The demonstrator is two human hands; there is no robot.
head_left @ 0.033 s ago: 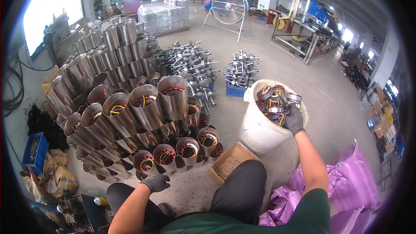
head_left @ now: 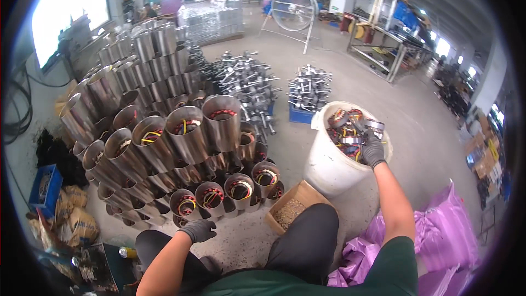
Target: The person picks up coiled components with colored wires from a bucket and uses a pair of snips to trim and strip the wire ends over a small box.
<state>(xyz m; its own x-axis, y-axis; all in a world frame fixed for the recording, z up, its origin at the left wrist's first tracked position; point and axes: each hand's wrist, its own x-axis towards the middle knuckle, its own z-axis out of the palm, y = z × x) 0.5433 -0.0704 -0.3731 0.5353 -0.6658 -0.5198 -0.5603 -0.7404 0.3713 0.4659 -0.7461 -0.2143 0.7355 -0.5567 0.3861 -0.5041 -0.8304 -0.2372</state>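
Note:
My right hand [head_left: 373, 151], in a dark grey glove, reaches over the rim of a white plastic bucket [head_left: 326, 164] at the right. Its fingers are bent around the edge of a stator [head_left: 375, 126], a silver ring with windings, at the top of the pile. More stators [head_left: 350, 140] with red coils and yellow wires fill the bucket; the fingertips are partly hidden among them. My left hand [head_left: 200, 231], gloved alike, hangs by my left knee with fingers loosely apart and nothing in it. Just beyond it stand steel tubes [head_left: 186, 206] with wound stators inside.
Steel tubes [head_left: 222, 131] are stacked high at the left. Behind them lie metal shafts [head_left: 246, 85], with more in a blue crate [head_left: 301, 114]. A cardboard box [head_left: 301, 193] of small bits stands before my knee. Purple sacks [head_left: 444, 230] lie at the right; a large fan [head_left: 295, 10] stands beyond.
The whole view has shifted slightly. The fingers of my right hand have drawn in toward the stator at the pile's right side. My left hand stays by the knee.

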